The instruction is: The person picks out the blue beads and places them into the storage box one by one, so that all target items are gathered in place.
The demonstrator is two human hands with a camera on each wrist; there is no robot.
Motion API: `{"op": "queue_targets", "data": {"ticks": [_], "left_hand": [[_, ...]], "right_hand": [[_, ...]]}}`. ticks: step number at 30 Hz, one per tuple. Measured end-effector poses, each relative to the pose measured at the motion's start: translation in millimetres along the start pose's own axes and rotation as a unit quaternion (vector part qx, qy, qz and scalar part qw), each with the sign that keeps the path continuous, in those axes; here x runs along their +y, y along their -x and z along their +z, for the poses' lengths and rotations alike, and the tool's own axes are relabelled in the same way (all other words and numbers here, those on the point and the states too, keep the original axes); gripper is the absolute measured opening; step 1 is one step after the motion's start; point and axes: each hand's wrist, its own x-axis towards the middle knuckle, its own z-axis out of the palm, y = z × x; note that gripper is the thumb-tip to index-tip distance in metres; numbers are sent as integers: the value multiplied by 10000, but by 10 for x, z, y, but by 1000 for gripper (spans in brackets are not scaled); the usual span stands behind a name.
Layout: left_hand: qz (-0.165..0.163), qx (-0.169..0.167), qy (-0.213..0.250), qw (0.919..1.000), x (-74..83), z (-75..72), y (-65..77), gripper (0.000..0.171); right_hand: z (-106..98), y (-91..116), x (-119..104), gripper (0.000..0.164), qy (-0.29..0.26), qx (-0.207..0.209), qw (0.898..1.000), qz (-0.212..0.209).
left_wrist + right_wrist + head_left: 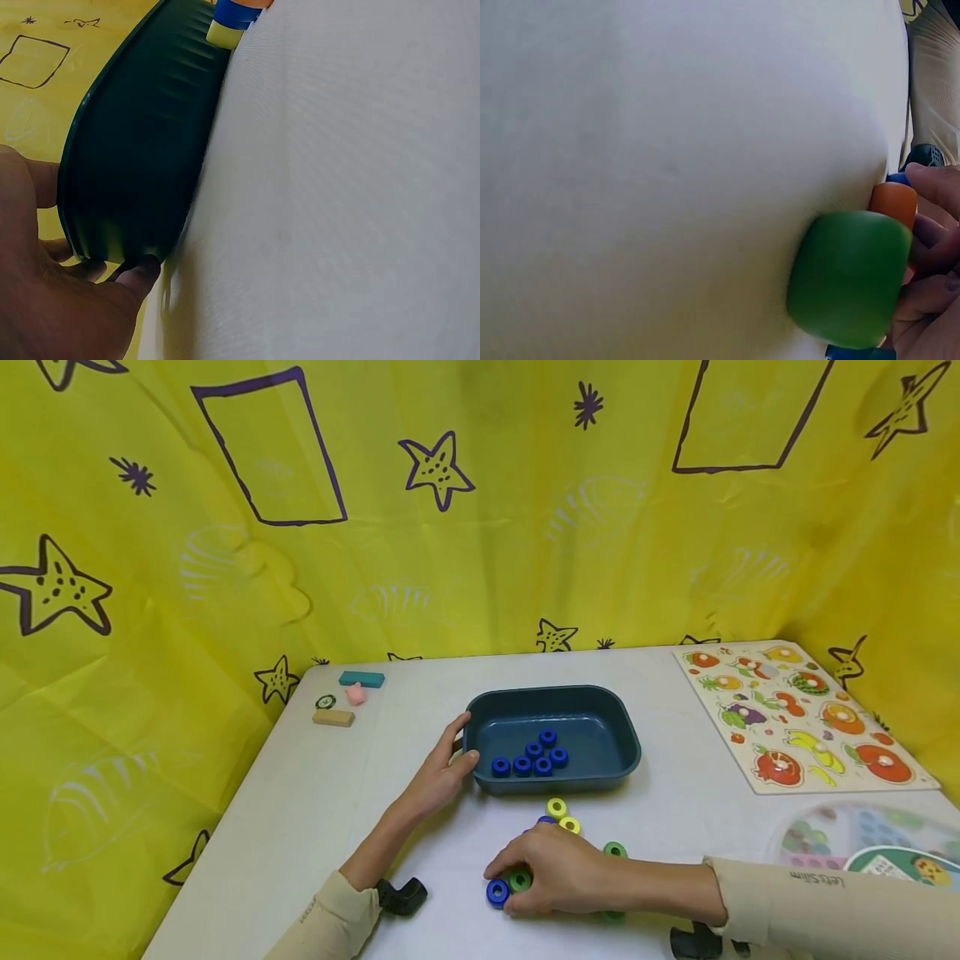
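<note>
My left hand (442,777) grips the left end of a dark teal tray (628,747), thumb at the near side and fingers at the far side. Several blue ring-shaped beads (543,767) lie inside it. In front of the tray, my right hand (562,872) pinches a blue bead (497,893) between thumb and index finger, low over the table. Beside that bead is a green bead (520,881), partly under the hand. Yellow beads (557,808) and another green bead (615,850) lie around the hand. An orange bead (894,202) shows in the right wrist view; the palm hides others.
A fruit puzzle board (813,718) lies at the right. Nearer, a see-through package (862,835) sits at the table's right side. At the back left are a teal block (362,679), a pink piece (356,694), a small round piece (326,702) and a wooden block (333,717).
</note>
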Motion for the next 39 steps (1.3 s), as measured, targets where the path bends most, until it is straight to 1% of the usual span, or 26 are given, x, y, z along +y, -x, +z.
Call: {"op": "queue_targets", "data": {"ticks": [3, 6, 8, 12, 14, 16, 19, 21, 25, 29, 32, 37, 38, 39], "left_hand": [[0, -4, -2, 10000, -9, -1, -7, 57], [-21, -21, -1, 10000, -34, -2, -22, 57], [-42, -28, 13, 10000, -105, 2, -48, 57], [-39, 15, 31, 10000, -283, 18, -106, 58], [-51, 60, -9, 10000, -352, 27, -127, 58], [-39, 113, -28, 9999, -378, 33, -133, 58], [-57, 162, -66, 9998, -390, 38, -137, 57], [-2, 181, -65, 9998, -390, 39, -135, 57], [161, 196, -78, 9996, -383, 38, -132, 58], [289, 140, -46, 9995, -383, 30, -132, 58], [294, 55, -7, 9996, -351, 19, -122, 58], [237, -66, 6, 9997, -115, -9, -47, 58], [254, -53, -14, 9997, -123, -6, -49, 58], [253, -25, -31, 9997, -140, 1, -53, 58]], "right_hand": [[9, -5, -9, 28, 149, 1, 9999, -21], [13, -11, -19, 27, 188, 6, 9998, 4], [6, -10, -27, 26, 169, 9, 9999, 8], [-60, -5, -55, 23, -75, 92, 9999, -79], [-142, -8, -77, 23, -205, 156, 9995, -161], [-258, -21, -98, 24, -359, 209, 9989, -225], [-473, -54, -97, 26, -543, 336, 9977, -243], [-627, -90, -64, 27, -607, 466, 9967, -258], [-923, -189, 102, 26, -434, 744, 9955, -384], [-1141, -307, 368, 26, -205, 880, 9954, -314], [-1230, -400, 584, 27, -167, 887, 9958, -155], [-1279, -568, 858, 29, -94, 752, 9971, -8], [-1277, -597, 898, 30, -87, 707, 9975, 7], [-1282, -616, 887, 30, -114, 655, 9978, 12]]}}
